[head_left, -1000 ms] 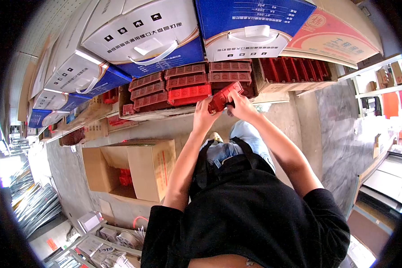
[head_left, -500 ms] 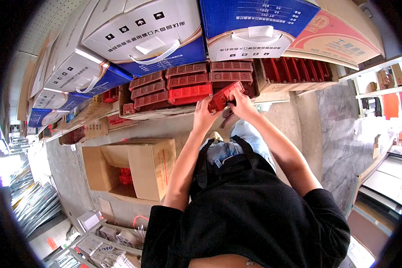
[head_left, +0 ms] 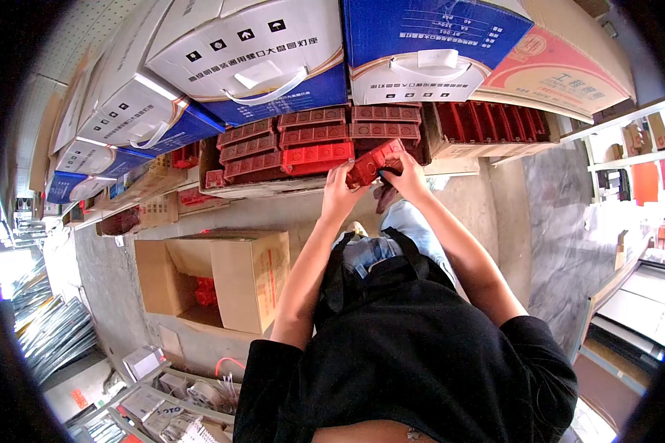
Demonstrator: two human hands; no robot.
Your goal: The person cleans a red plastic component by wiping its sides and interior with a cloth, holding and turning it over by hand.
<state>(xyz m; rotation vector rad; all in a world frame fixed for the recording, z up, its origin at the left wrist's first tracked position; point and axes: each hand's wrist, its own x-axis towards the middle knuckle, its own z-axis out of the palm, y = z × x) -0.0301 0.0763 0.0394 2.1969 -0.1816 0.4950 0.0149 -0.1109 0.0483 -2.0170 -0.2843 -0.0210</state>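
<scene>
Both hands grip a row of joined red plastic electrical back boxes (head_left: 374, 163), which slants up to the right above the shelf's front edge. My left hand (head_left: 339, 190) closes on its lower left end. At the upper right end, my right hand (head_left: 406, 179) pinches it, with a dark patch showing near the thumb. Just behind it, an open carton (head_left: 266, 188) on the shelf holds several stacked rows of similar boxes; one bright red row (head_left: 318, 158) lies close to my left hand, among duller rows (head_left: 310, 118).
White and blue lamp-holder cartons (head_left: 251, 63) stand above the stacked rows. To their right is a carton of upright red pieces (head_left: 495, 122). An open brown carton (head_left: 247, 284) on the floor at left contains a few red pieces (head_left: 206, 292). Shelving (head_left: 628, 295) lines the right side.
The view has shifted slightly. Both hands keep hold of the red row of back boxes, which has hardly moved against the carton behind it.
</scene>
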